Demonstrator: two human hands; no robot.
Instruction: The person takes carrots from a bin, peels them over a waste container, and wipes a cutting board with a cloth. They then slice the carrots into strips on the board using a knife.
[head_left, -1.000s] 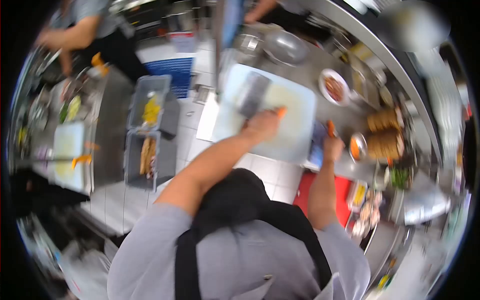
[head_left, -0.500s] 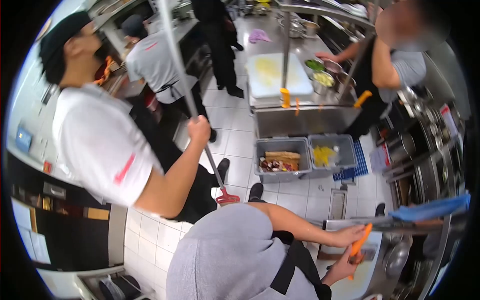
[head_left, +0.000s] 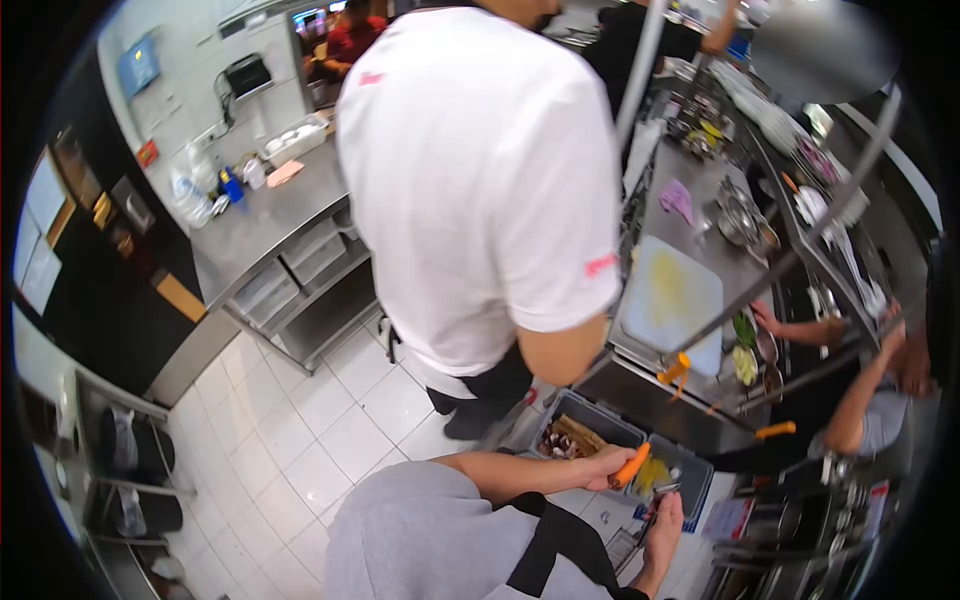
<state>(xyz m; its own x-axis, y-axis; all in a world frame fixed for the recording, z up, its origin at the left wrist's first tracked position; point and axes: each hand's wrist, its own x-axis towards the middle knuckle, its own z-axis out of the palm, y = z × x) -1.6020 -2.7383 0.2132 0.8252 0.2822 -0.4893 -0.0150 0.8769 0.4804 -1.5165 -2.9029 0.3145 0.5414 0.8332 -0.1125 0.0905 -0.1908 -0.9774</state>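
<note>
My left hand (head_left: 606, 466) is closed around the thick end of an orange carrot (head_left: 631, 466), which points up and right. Below and to the right, my right hand (head_left: 663, 535) is wrapped round a small metal-tipped tool (head_left: 666, 490) that looks like a peeler. A gap separates the tool from the carrot. Both hands are over or in front of two grey bins; one bin (head_left: 599, 412) holds brown and reddish food scraps, and the other (head_left: 697, 476) has yellow pieces in it.
A person in a white shirt (head_left: 480, 190) stands close ahead. Beyond the bins is a steel counter with a white cutting board (head_left: 675, 305) and bowls (head_left: 738, 222). Another person's arm (head_left: 858, 405) is at the right. A steel table (head_left: 255, 235) stands at the left.
The view has swung left. My hands have moved from above the board at lower right to near the bins, and the carrot and tool are apart. The white-shirted person now stands further right in view.
</note>
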